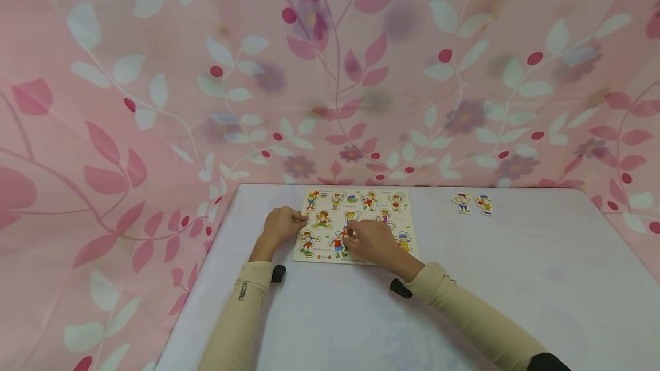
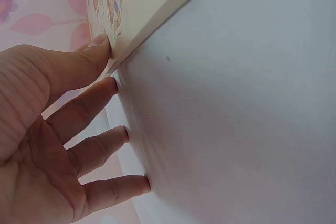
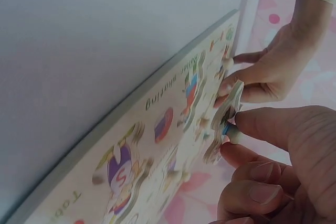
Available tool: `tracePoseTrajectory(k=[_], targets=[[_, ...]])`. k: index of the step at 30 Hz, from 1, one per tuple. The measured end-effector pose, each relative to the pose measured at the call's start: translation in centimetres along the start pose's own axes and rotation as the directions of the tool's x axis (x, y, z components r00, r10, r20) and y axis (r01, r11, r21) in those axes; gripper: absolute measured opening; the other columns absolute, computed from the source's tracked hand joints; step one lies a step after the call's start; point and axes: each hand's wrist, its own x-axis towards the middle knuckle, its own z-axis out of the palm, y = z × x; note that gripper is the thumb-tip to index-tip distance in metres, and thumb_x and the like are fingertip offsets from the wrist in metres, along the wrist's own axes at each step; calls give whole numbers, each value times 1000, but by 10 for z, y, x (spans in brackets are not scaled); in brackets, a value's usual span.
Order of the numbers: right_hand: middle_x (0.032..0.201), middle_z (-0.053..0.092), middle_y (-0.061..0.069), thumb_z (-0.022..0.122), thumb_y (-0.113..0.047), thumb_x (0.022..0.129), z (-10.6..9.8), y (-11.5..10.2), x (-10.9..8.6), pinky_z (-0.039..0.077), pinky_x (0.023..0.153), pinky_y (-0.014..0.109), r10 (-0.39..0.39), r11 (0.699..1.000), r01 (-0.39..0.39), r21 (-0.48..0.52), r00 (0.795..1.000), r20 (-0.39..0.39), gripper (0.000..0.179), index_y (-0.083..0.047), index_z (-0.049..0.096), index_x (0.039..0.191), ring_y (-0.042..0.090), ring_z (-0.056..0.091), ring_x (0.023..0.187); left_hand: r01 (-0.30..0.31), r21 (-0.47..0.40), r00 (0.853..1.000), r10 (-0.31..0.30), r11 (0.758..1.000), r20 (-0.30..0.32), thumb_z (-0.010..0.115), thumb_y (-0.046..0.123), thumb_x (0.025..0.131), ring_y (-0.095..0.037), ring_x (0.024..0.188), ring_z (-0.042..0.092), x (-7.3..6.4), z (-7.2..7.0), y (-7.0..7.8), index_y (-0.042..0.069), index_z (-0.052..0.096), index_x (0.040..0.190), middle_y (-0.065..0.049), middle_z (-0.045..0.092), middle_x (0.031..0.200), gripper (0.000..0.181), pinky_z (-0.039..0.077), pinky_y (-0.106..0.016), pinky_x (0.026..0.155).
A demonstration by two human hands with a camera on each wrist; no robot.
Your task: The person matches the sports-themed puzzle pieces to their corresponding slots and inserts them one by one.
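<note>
A flat wooden puzzle board [image 1: 405, 215] with sports-figure pieces lies at the far side of the table. My right hand [image 1: 375, 240] is over its middle, pinching the knob of a figure-shaped puzzle piece [image 3: 231, 103] between thumb and index finger. In the right wrist view that piece stands off the board face, tilted. My left hand [image 1: 281, 225] is at the board's left edge. Its thumb [image 2: 94, 56] rests on the edge, and the other fingertips touch the white cloth with the fingers spread.
Two loose figure pieces, one [image 1: 462, 203] beside the other [image 1: 484, 205], lie to the right of the board. White cloth [image 1: 495, 279] covers the table. A pink leaf-patterned curtain [image 1: 330, 85] hangs right behind its far edge and along the left side.
</note>
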Motion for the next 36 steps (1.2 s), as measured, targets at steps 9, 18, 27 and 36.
tracePoseTrajectory(k=[9, 18, 27, 36], targets=[[63, 49, -9, 71, -27, 89, 15, -6, 9, 33, 46, 26, 51, 999, -51, 8, 996, 73, 16, -19, 60, 79, 8, 42, 53, 17, 8, 1000, -17, 1000, 23, 78, 20, 86, -30, 110, 64, 4, 3, -4, 15, 81, 99, -11, 70, 116, 14, 50, -45, 92], [62, 49, -8, 69, -26, 89, 24, -6, 13, 34, 47, 26, 26, 1000, -27, 14, 995, 93, 22, -19, 56, 73, 8, 43, 54, 29, -1, 999, -29, 1000, 25, 79, 23, 85, -30, 113, 63, 4, 5, -5, 16, 81, 99, -10, 70, 118, 15, 48, -45, 94], [62, 48, -7, 71, -25, 88, 29, -7, 14, 33, 48, 27, 48, 999, -48, -2, 994, 96, 24, -19, 54, 72, 10, 43, 55, 24, -5, 1000, -24, 1000, 18, 79, 22, 86, -29, 111, 64, 5, 6, -5, 16, 81, 99, -9, 70, 117, 14, 49, -44, 93], [64, 51, -7, 71, -24, 88, 27, -9, 13, 34, 49, 27, 52, 999, -53, 9, 994, 96, 20, -17, 58, 74, 10, 44, 56, 41, -9, 999, -41, 999, 31, 78, 21, 86, -30, 113, 63, 4, 3, -4, 16, 80, 99, -10, 69, 119, 15, 48, -45, 95]])
